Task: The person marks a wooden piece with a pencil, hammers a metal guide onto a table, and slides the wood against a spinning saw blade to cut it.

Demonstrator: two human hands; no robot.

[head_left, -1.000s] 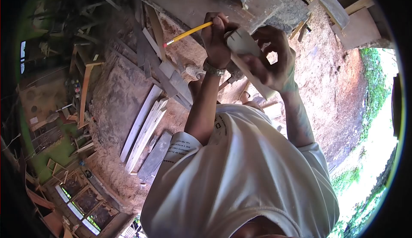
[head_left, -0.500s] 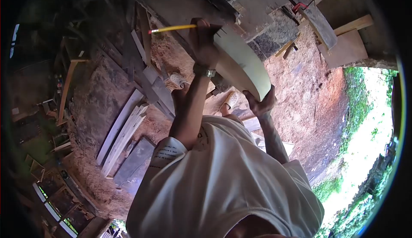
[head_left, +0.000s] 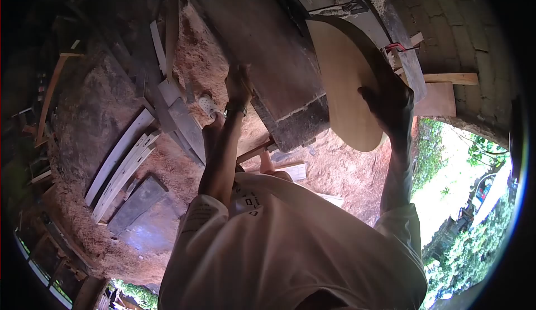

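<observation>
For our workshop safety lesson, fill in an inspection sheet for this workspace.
Surface: worn wooden bench.
Job's things: rounded board, held up beside the bench.
Clutter: planks lying on the sawdust floor.
Hands: right hand grips the board's edge; left hand is at the bench edge, grip unclear.
Cables: nothing seen.
Surroundings: brick wall; greenery outside.

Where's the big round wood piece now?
In the head view, upper right: the right hand holds the round wood piece by its edge, beside the dark workbench.
</observation>
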